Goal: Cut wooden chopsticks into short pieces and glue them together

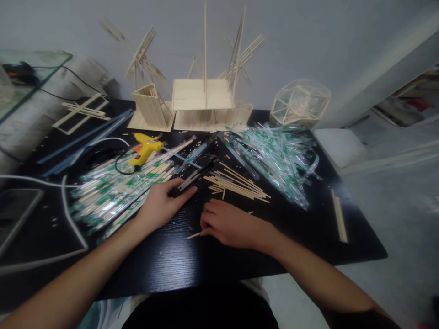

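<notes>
My left hand (163,201) is closed around a black and silver utility knife (195,176), which points away and to the right over the table. My right hand (228,223) lies low over the dark tabletop, its fingers closed on a thin wooden stick (194,236). One end of this stick shows left of the fingertips; the hand hides its middle. Just beyond my right hand lies a loose pile of similar bare sticks (240,183), with several short cut pieces at its near left side.
A yellow glue gun (146,148) rests on wrapped chopsticks (116,194) at left, beside a white cable (70,219). Torn plastic wrappers (281,157) heap at right. Stick-built models (202,93) and a faceted frame (300,103) line the back. More sticks (339,217) lie near the right edge.
</notes>
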Demonstrator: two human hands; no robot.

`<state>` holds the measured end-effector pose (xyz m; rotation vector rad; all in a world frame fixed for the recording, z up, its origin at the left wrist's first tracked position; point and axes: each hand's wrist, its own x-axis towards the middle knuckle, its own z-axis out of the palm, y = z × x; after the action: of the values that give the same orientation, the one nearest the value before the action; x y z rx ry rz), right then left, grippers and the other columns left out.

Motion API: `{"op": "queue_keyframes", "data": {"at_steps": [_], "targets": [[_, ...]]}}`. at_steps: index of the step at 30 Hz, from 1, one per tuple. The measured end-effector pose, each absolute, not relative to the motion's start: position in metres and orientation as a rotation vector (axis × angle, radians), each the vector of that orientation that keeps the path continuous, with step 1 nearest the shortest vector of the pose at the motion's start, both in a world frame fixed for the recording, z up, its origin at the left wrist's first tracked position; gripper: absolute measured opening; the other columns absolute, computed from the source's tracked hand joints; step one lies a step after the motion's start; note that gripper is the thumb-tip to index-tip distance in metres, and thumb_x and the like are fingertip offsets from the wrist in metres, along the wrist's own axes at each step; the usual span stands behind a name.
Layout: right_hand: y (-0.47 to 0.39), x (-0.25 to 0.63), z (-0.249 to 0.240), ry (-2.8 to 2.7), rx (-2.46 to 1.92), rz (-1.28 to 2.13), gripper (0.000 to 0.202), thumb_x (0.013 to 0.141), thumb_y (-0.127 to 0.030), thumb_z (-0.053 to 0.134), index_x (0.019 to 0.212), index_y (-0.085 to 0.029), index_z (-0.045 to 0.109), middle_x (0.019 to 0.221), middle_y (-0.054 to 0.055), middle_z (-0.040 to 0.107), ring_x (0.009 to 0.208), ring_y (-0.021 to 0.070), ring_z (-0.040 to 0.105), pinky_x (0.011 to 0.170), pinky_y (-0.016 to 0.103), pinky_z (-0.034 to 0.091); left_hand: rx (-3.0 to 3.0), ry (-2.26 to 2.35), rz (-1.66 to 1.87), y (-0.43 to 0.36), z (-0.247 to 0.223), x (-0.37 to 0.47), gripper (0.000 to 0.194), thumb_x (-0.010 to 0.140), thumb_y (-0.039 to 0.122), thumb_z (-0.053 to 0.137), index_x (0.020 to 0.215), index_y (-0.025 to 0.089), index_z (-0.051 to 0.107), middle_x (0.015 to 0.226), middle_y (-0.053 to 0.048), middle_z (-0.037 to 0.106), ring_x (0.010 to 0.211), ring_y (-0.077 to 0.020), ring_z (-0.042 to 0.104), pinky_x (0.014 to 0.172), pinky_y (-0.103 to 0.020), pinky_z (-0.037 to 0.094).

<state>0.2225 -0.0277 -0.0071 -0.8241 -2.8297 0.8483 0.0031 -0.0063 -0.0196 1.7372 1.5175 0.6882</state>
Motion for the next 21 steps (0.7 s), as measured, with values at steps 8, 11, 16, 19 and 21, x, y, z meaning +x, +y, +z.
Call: {"op": "queue_keyframes", "data": {"at_steps": [8, 11, 16, 19, 21], "targets": [[-0.028, 0.224, -0.006, -2.812, -0.849, 0.822, 0.014, 0.097, -0.026, 0.067, 0.095, -0.013, 0.068, 0.098, 0.011, 0.066, 0.095, 0.0221, 0.059, 0.094, 0.036, 0.047, 1.744, 1.519, 0.708, -0.008, -0.019, 0.003, 0.040, 0.086, 0.057, 0.064, 0.072, 0.019, 0.064, 0.064, 0.004, 0.057, 0.063, -0.0140, 0.050, 0.061, -0.027, 0.038], [-0.030, 0.221, -0.007, -2.874, -0.867, 0.725, 0.015, 0.100, -0.024, 0.062, 0.094, -0.012, 0.068, 0.097, 0.012, 0.066, 0.096, 0.0236, 0.059, 0.093, 0.038, 0.047, 1.753, 1.514, 0.700, -0.008, -0.019, 0.002, 0.041, 0.086, 0.057, 0.063, 0.071, 0.019, 0.063, 0.062, 0.004, 0.055, 0.062, -0.0139, 0.049, 0.060, -0.027, 0.037], [-0.037, 0.217, -0.004, -2.867, -0.902, 0.697, 0.018, 0.103, -0.020, 0.052, 0.096, -0.011, 0.066, 0.099, 0.015, 0.066, 0.097, 0.0260, 0.058, 0.091, 0.041, 0.047, 1.772, 1.520, 0.685, -0.007, -0.019, 0.003, 0.041, 0.087, 0.057, 0.061, 0.070, 0.020, 0.060, 0.062, 0.005, 0.052, 0.060, -0.0134, 0.045, 0.058, -0.027, 0.035], [-0.033, 0.220, 0.001, -2.632, -0.983, 1.051, 0.012, 0.103, -0.022, 0.053, 0.098, -0.015, 0.062, 0.098, 0.010, 0.066, 0.091, 0.0206, 0.060, 0.088, 0.035, 0.049, 1.778, 1.519, 0.704, -0.007, -0.019, 0.003, 0.043, 0.087, 0.056, 0.061, 0.065, 0.021, 0.052, 0.058, 0.006, 0.045, 0.058, -0.0127, 0.042, 0.055, -0.027, 0.033], [-0.027, 0.225, 0.004, -2.358, -1.099, 1.284, 0.010, 0.104, -0.023, 0.052, 0.098, -0.018, 0.057, 0.091, 0.004, 0.066, 0.080, 0.0161, 0.059, 0.078, 0.029, 0.049, 1.782, 1.509, 0.709, -0.008, -0.019, 0.003, 0.044, 0.088, 0.057, 0.060, 0.064, 0.021, 0.051, 0.057, 0.006, 0.043, 0.057, -0.0127, 0.041, 0.055, -0.027, 0.032]]}}
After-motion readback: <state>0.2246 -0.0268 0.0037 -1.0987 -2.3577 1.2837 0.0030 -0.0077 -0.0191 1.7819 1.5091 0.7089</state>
